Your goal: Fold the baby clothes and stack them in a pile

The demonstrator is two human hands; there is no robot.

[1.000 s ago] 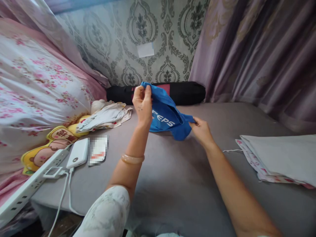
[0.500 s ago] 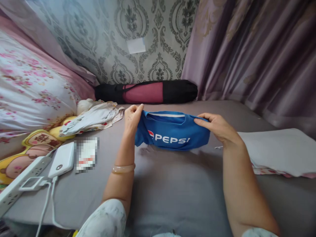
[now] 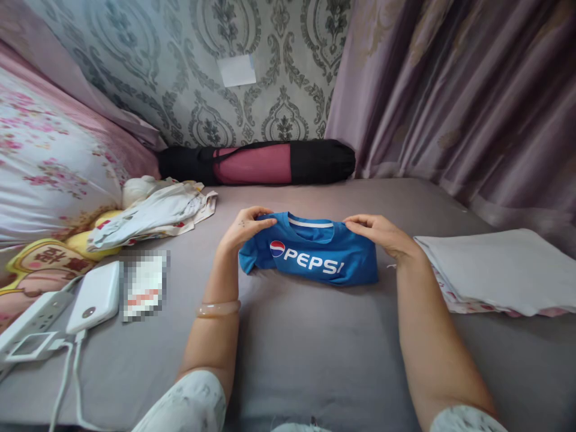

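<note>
A blue T-shirt [image 3: 310,249] with a white PEPSI print and a round logo is bunched into a wide, short shape, its neckline facing up. Its lower edge meets the grey bed sheet [image 3: 310,348]. My left hand [image 3: 250,227] pinches the shirt at the shoulder left of the collar, thumb in front. On the other side of the collar, my right hand [image 3: 378,233] grips the right shoulder between thumb and fingers. The sleeve on the left hangs loose below my left hand.
Folded white cloth [image 3: 495,267] lies at the right. On the left are crumpled white clothes [image 3: 157,210], a white power bank [image 3: 95,295], a power strip [image 3: 33,318] with cables and a yellow cushion [image 3: 45,264]. A black and pink long bag [image 3: 256,163] lies along the wall.
Both hands have lowered the shirt a little toward me, and it now rests on the sheet. The collar and print show more openly. The camera view has shifted slightly.
</note>
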